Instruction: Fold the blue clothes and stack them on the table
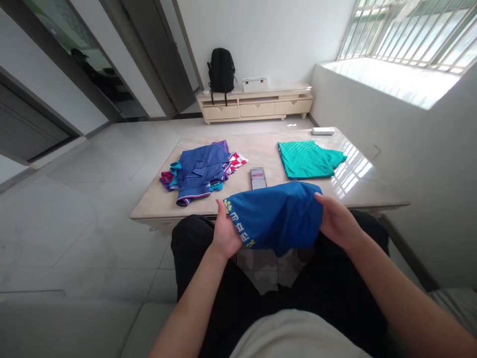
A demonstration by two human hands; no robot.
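We see yellow-and-white printed characters along the edge of the blue shirt [278, 219], just by the left hand [225, 233], but they sit sideways and too small for us to read. Nothing else here carries lettering we can make out.

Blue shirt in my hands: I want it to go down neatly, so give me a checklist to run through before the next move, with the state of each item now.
1. Both hands on the blue shirt: ok. The left hand grips its left edge, the right hand its right.
2. Shirt folded flat: not ok. It is bunched and sags between the hands.
3. Shirt supported: not ok. It hangs over the lap at the near edge of the table.
4. Bare spot on the table: ok, between the pile and the green shirt.
5. Small card stack out of the way: cannot tell. It lies just behind the blue shirt.
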